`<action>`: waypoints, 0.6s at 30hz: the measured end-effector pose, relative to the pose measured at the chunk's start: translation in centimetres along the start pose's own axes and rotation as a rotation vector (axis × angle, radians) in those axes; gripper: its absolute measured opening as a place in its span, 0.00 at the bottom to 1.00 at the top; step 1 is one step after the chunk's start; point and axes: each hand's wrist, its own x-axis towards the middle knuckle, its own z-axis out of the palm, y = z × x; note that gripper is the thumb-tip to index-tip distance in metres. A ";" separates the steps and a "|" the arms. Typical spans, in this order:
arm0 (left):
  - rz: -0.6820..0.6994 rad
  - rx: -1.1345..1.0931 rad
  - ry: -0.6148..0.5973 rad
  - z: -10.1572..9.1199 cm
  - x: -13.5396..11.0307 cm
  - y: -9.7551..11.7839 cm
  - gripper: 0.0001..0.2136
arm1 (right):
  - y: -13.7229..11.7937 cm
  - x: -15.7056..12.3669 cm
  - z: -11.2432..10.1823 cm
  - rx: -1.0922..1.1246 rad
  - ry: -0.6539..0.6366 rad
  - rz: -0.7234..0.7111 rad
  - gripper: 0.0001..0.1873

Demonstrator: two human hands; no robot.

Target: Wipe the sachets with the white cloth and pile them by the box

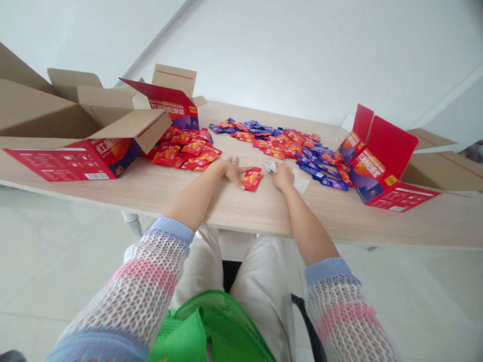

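Note:
A single red sachet [252, 179] lies flat on the table between my hands. My left hand [234, 172] has its fingers spread, with fingertips touching the sachet's left edge. Just right of the sachet, my right hand [283, 176] is closed on a crumpled white tissue [269, 166]. A flat white sheet [301, 184], perhaps another tissue, rests on the table beside that hand. Red sachets [188, 149] are heaped to the left of my left hand. Beyond my right hand lies a spread of red sachets [289, 143] and purple sachets [320, 163].
A large open carton [75, 161] stands at the left, with another red carton [175, 108] behind it. On the right is an open red carton [377, 171] with its flaps up. The pale wooden table [241, 213] has its front edge close to my lap; a white wall rises behind.

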 end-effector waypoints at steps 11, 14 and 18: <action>-0.002 0.004 0.021 0.3 0.4 -0.4 0.61 | -2.4 -1.9 -1.9 0.610 0.012 -0.423 0.17; -0.004 -0.001 0.040 0.4 0.3 -0.3 0.62 | -3.1 -2.8 -1.4 0.539 -0.238 -0.571 0.14; 0.013 -0.020 0.066 0.6 0.3 -0.4 0.66 | -3.6 -3.1 -0.5 0.361 -0.290 -0.580 0.11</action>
